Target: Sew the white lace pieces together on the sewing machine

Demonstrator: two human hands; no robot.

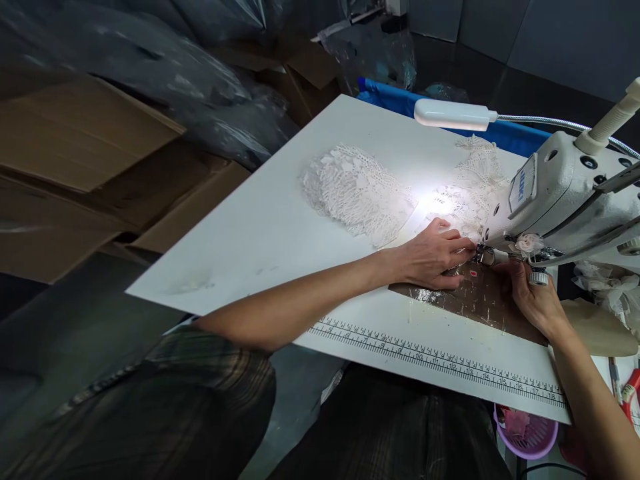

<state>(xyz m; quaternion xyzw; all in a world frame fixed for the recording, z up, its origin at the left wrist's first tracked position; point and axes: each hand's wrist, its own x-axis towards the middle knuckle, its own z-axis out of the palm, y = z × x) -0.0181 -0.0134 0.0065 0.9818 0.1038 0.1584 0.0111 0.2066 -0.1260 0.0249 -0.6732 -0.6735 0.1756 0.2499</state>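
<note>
A white sewing machine (555, 180) stands at the right of the white table. My left hand (440, 253) rests just left of the presser foot (484, 255), its bent fingers pressed together on the near edge of white lace (475, 193). On the foot's other side is my right hand (533, 293), with fingers closed and tips reaching in toward the foot. A metal knob partly covers those fingers, and I cannot make out what they hold. Beneath both hands lies a brown, scuffed plate (475, 300). A small fabric flower (529, 244) sits on the machine head.
More gathered lace (355, 187) lies left on the table. A lit lamp (453, 115) hangs above. Along the front edge runs a printed ruler (435, 360). A purple basket (535, 437) sits below right, near red-handled scissors (631, 393). Cardboard boxes (85, 133) stand left.
</note>
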